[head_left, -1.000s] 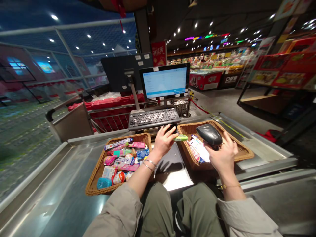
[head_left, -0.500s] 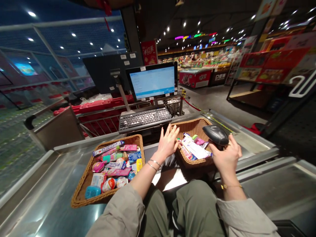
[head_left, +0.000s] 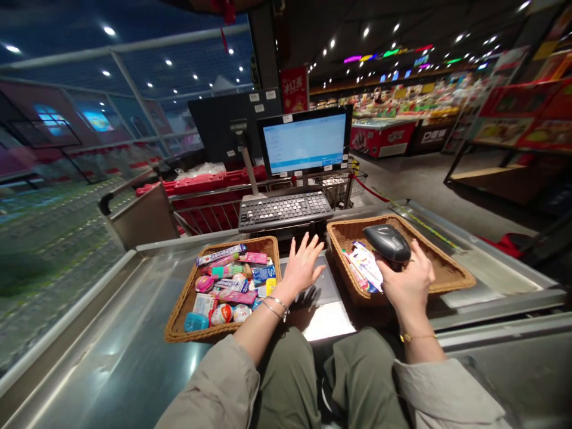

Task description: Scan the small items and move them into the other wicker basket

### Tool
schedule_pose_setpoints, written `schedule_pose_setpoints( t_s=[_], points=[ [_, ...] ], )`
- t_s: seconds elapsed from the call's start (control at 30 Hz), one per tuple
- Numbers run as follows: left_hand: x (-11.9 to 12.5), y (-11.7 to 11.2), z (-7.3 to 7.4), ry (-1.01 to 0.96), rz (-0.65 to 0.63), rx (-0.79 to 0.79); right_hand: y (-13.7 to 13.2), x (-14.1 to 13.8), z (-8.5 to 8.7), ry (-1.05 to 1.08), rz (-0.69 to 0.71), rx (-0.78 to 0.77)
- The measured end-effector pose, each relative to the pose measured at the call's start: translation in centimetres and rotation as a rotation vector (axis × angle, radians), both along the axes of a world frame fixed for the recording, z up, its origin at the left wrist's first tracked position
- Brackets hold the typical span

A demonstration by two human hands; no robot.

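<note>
My right hand [head_left: 406, 277] grips a black handheld barcode scanner [head_left: 386, 243], its head above the right wicker basket [head_left: 440, 277]. Inside that basket lie several small packaged items [head_left: 364, 265], partly covered by the scanner and hand. With nothing in it, my left hand [head_left: 300, 267] hovers between the two baskets, fingers spread and palm down. To its left, the other wicker basket [head_left: 177, 307] is filled with colourful sweets packs, such as a blue-and-white stick pack [head_left: 221, 254], round toy eggs [head_left: 221, 314] and a blue box [head_left: 196, 322].
A keyboard [head_left: 286, 208] and a lit monitor [head_left: 306, 142] stand behind the baskets. The metal counter [head_left: 120, 316] runs left and right of my knees. A shopping trolley [head_left: 205, 211] with red items is behind on the left, and a shelf rack [head_left: 504, 140] stands at far right.
The view has turned left, so the baskets and monitor sit farther right. My left hand has come away from the right basket's edge. The scanner stays in my right hand.
</note>
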State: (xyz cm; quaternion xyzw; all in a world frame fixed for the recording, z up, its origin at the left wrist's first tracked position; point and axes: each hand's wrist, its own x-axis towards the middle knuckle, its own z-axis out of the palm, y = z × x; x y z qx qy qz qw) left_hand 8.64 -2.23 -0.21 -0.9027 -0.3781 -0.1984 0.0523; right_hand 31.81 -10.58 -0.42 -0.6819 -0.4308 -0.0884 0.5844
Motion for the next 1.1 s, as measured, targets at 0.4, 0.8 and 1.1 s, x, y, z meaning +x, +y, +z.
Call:
schedule_pose_setpoints(
  t_s=[0.4, 0.8, 1.1],
  points=[
    [-7.7, -0.1, -0.5, 0.014, 0.18, -0.036, 2.0, -4.3, 0.4, -0.097, 0.137, 0.013],
    [-15.6, 0.7, -0.6, 0.049, 0.388, -0.032, 3.3, -6.9, 0.9, -0.141, 0.175, 0.023],
    [-22.1, 2.4, 0.1, 0.097, 0.569, -0.015, 4.0, -8.2, 0.6, -0.167, 0.238, 0.016]
  ],
)
